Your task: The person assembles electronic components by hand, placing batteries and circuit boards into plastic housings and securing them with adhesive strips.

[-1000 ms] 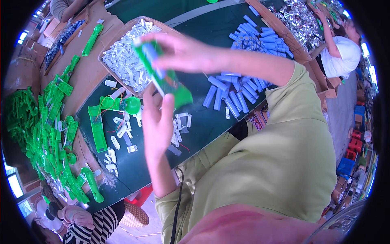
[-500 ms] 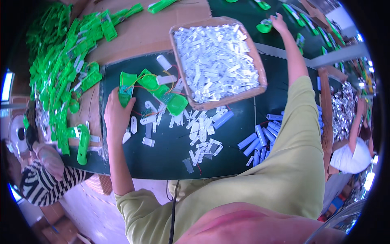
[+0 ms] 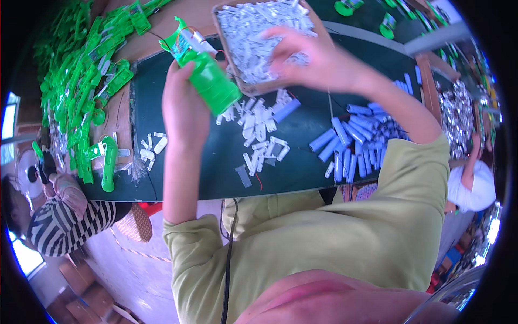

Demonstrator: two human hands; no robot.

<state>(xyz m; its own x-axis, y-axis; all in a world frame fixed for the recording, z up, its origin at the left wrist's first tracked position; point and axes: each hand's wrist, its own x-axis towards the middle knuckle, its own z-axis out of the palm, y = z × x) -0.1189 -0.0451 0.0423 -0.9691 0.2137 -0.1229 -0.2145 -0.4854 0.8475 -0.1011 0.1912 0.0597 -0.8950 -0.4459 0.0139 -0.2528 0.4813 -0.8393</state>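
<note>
My left hand (image 3: 186, 102) is closed around a green plastic housing (image 3: 210, 83), raised above the table. A small circuit board (image 3: 185, 44) and thin wires show at the housing's far end, with a white part beside them. My right hand (image 3: 318, 62), blurred by motion, hovers over the near right part of a cardboard tray (image 3: 264, 89) heaped with small white plastic strips (image 3: 259, 35). Its fingers are apart, and nothing can be seen between them. Nearer me lie loose white plastic pieces (image 3: 259, 121) on the dark green tabletop (image 3: 216, 175).
Blue cylindrical cells (image 3: 356, 140) are piled at the right. Many green housings (image 3: 81, 108) are heaped along the left, and others (image 3: 387, 26) lie far right. A person in striped clothing (image 3: 59, 227) is at the left; another in white (image 3: 475, 186) is at the right.
My left hand has lifted a green housing off the table. My right hand has come back from a green piece at the far right to above the tray. The view has shifted.
</note>
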